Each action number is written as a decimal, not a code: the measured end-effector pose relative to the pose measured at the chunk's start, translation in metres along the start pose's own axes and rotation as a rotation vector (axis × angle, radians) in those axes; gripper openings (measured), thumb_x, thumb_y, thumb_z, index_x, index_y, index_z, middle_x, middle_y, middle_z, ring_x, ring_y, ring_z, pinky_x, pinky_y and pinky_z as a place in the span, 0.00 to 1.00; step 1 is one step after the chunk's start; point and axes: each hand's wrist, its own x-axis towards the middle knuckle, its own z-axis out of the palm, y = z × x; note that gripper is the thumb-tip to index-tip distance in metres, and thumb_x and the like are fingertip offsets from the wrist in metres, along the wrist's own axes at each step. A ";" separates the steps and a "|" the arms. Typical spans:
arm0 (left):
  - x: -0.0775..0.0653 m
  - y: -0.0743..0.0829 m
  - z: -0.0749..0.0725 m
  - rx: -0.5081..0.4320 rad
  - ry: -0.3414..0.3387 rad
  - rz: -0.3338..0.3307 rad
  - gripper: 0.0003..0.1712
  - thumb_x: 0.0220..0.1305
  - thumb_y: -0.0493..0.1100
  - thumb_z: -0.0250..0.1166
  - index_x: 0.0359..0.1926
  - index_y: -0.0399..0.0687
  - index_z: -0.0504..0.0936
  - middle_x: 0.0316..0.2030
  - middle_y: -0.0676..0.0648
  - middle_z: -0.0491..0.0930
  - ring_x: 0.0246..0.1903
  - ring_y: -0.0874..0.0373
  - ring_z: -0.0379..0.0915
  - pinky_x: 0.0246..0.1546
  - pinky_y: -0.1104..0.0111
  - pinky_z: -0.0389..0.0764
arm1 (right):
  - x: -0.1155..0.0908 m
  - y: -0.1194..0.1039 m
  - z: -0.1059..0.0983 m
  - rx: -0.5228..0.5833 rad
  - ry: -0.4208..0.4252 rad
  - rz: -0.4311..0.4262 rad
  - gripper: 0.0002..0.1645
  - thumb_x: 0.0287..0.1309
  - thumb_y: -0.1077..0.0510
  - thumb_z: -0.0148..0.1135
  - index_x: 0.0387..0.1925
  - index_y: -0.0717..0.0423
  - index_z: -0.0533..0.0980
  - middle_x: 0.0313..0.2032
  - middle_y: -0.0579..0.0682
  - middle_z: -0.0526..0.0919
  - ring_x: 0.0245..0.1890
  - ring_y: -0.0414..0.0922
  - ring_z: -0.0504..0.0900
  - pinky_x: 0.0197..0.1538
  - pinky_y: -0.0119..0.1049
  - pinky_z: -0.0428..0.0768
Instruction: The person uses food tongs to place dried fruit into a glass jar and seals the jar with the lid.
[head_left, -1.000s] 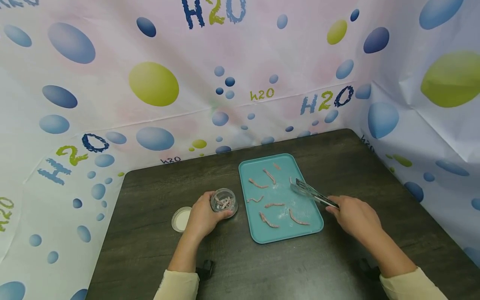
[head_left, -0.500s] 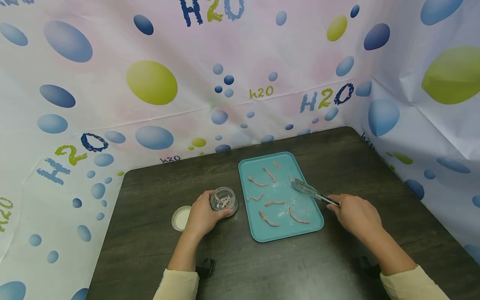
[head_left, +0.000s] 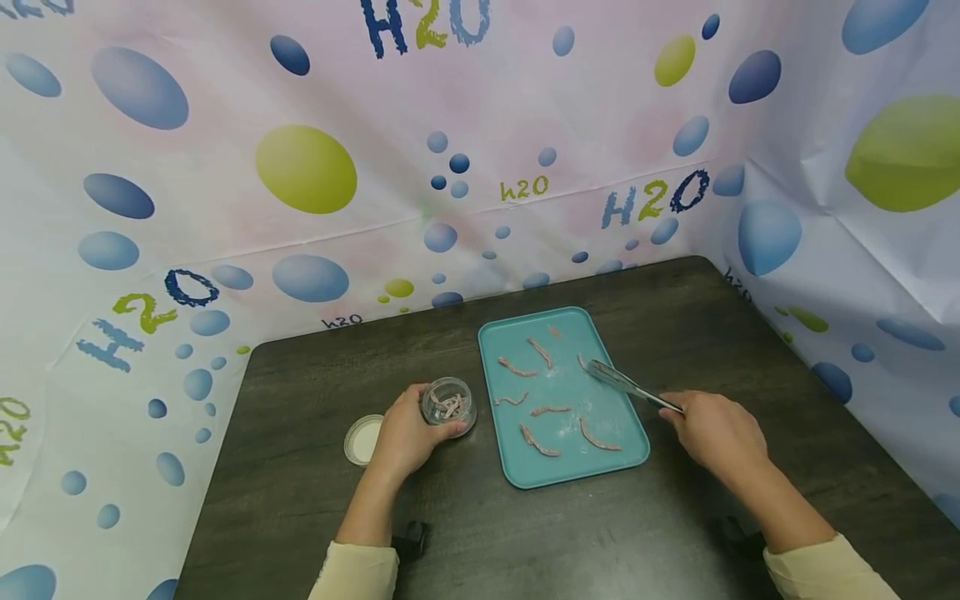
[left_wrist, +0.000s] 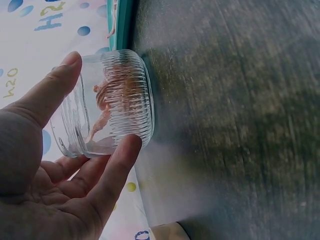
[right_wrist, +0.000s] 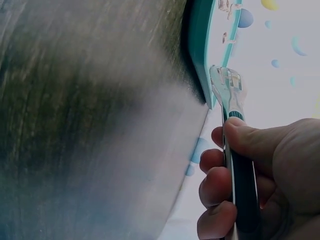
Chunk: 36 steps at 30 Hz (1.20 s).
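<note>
My left hand grips a clear glass jar standing on the table, thumb on one side and fingers on the other. Several pale pinkish strips lie inside the jar, behind its ribbed wall in the left wrist view. To the right, my right hand holds tongs by their dark handle, fingers curled round it. The tong tips hover at the right part of a turquoise tray, close beside a small strip. Whether they touch that strip I cannot tell. Several more strips lie spread over the tray.
A round jar lid with a pale inside lies left of the jar, partly behind the left wrist. The dark wood-look table meets a printed sheet along its back and side edges.
The tong arms have come closer together, and their tips have shifted slightly right. My left hand and the jar keep their place. The strips on the tray lie as before.
</note>
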 end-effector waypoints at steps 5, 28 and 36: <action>0.000 -0.001 0.002 -0.001 0.000 0.002 0.52 0.58 0.55 0.85 0.75 0.37 0.72 0.67 0.35 0.81 0.64 0.38 0.81 0.63 0.43 0.83 | -0.002 0.003 0.001 0.015 -0.003 0.001 0.24 0.76 0.51 0.67 0.65 0.57 0.84 0.54 0.66 0.90 0.24 0.44 0.75 0.24 0.39 0.68; 0.000 -0.001 0.000 0.008 0.005 0.008 0.52 0.57 0.55 0.86 0.75 0.37 0.73 0.66 0.34 0.81 0.64 0.37 0.81 0.63 0.42 0.84 | -0.002 -0.009 -0.007 0.018 0.065 -0.065 0.20 0.74 0.53 0.68 0.61 0.57 0.86 0.51 0.65 0.91 0.25 0.45 0.81 0.22 0.38 0.69; -0.002 -0.002 0.001 0.000 0.014 0.017 0.52 0.57 0.54 0.86 0.74 0.35 0.73 0.65 0.34 0.82 0.63 0.36 0.82 0.63 0.42 0.83 | -0.004 -0.019 -0.011 0.033 0.104 -0.093 0.20 0.74 0.53 0.69 0.60 0.57 0.87 0.48 0.64 0.92 0.21 0.43 0.75 0.21 0.38 0.66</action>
